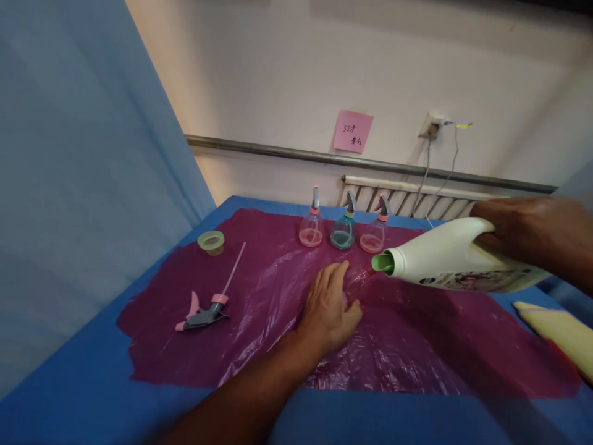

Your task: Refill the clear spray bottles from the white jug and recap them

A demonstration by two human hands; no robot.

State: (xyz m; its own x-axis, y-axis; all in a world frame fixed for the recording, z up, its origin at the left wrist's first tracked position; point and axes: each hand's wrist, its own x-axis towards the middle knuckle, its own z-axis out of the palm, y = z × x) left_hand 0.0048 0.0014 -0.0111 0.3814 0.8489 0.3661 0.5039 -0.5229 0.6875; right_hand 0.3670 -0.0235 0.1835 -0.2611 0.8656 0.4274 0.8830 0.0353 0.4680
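My right hand [532,232] grips a large white jug [456,259] by its handle, tipped on its side with the green spout [383,262] pointing left. My left hand [330,306] is wrapped round a small clear bottle [357,285] lying tilted on the purple plastic sheet [259,296], its open neck just below the jug's spout. A grey and pink spray head [204,314] with its long tube lies on the sheet to the left. A green cap [211,241] stands near the sheet's far left corner.
Three small spray bottles [343,227] stand in a row at the back, the outer two with pinkish liquid, the middle with teal. A blue cloth [92,395] covers the table. A cream and red object [563,334] lies at the right edge. A blue curtain [69,154] hangs on the left.
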